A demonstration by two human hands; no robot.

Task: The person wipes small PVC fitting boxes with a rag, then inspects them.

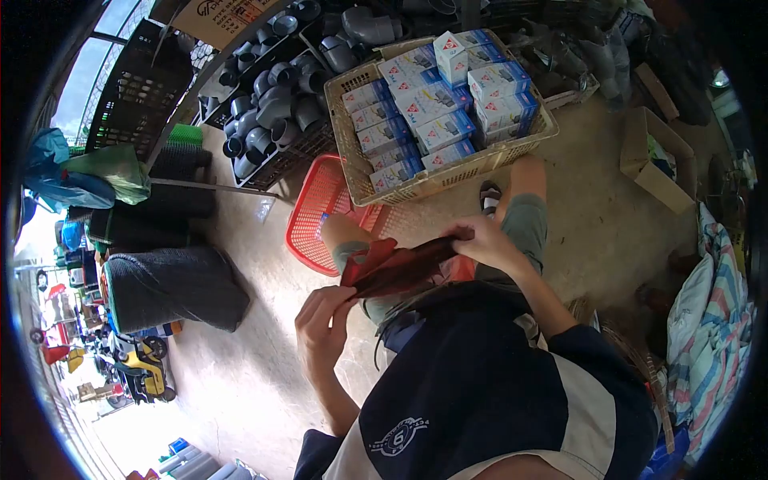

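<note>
Taking the dark red plastic as the clock's centre, out at eight o'clock there's a yellow motorbike [144, 372], and at nine a dark mesh roll [176, 288] standing on the floor. Up at eleven, grey pipe fittings [274, 110] heaped in crates; at ten, nearer in, a red basket [302, 224]. Here's the left hand [322, 320], thumb and fingers pinching the near left end of the dark red plastic [400, 268], which spans slantwise above the lap. Straight up at twelve, a beige crate [480, 162] packed with blue-and-white boxes [428, 104]. And the right hand [482, 244] grips the far right end between thumb and fingers! Over at two, an open cardboard box [666, 186]; at three, a striped sack [696, 312].
</note>
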